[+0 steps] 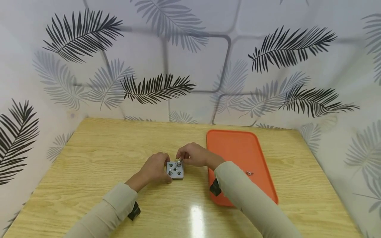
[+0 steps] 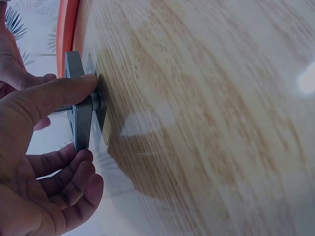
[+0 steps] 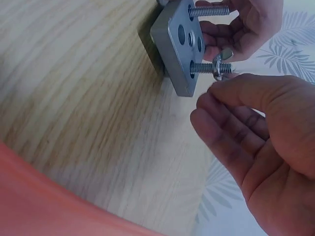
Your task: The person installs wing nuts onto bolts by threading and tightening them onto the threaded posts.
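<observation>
A small grey metal block (image 1: 175,171) with several holes lies on the wooden table (image 1: 98,158). Two bolts stand in it, one at the far right hole (image 3: 203,67) and one at the near left (image 3: 209,9). My left hand (image 1: 165,170) grips the block's left side, its thumb (image 2: 59,93) pressed on the edge of the block (image 2: 81,125). My right hand (image 1: 180,158) pinches a wing nut (image 3: 221,67) on the far bolt, above the block (image 3: 178,46).
An orange tray (image 1: 238,148) lies right of the block, under my right forearm, with a small metal part (image 1: 249,173) on it. Leaf-patterned walls close in the table on three sides. Black camera mounts sit on both wrists.
</observation>
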A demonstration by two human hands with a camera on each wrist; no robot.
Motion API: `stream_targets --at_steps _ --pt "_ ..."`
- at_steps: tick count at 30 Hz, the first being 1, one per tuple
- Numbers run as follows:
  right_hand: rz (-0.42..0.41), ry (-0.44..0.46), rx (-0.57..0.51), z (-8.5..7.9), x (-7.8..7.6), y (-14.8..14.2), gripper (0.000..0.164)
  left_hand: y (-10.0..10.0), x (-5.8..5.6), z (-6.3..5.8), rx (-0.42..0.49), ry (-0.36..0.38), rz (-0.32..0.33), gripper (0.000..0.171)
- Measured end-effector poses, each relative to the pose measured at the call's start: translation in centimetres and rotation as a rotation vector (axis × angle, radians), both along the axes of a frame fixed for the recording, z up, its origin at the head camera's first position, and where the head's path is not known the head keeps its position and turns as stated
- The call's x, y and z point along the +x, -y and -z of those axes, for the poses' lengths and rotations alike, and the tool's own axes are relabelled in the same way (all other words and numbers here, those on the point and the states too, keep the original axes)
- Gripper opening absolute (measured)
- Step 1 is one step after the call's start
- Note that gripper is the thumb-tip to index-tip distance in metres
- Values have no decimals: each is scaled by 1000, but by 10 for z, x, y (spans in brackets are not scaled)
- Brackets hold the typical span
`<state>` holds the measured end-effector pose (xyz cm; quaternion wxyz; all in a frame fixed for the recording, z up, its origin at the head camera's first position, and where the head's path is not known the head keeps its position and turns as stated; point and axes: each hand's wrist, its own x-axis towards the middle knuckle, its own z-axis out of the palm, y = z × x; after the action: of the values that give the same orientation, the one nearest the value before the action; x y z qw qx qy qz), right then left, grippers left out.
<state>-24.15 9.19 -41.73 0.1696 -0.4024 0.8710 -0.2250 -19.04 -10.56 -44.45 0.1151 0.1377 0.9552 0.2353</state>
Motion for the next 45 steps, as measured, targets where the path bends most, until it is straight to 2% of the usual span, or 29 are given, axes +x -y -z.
stream_targets --at_steps 6,14,18,22,25,28,31,38,45 --pt "-12 29 -3 0 0 -1 20 0 0 1 7 0 3 53" --pt "8 93 9 1 1 2 32 1 1 0 3 -6 9 54" --pt "16 94 2 2 2 3 24 1 2 1 0 -16 9 53" --pt "68 62 -22 5 4 4 11 0 3 0 -4 -20 12 53" --pt "102 2 -25 7 6 4 10 -1 3 -1 -4 -21 14 52" --pt "114 -14 -13 6 6 3 10 -1 3 -1 -7 -25 14 52" --pt "105 13 -5 3 4 0 11 -1 2 -2 -14 -27 13 52" --pt "47 -59 42 3 2 -1 20 -2 2 -1 -30 -31 17 53" --pt "36 -52 55 3 4 1 24 -3 1 0 -27 -32 14 55"
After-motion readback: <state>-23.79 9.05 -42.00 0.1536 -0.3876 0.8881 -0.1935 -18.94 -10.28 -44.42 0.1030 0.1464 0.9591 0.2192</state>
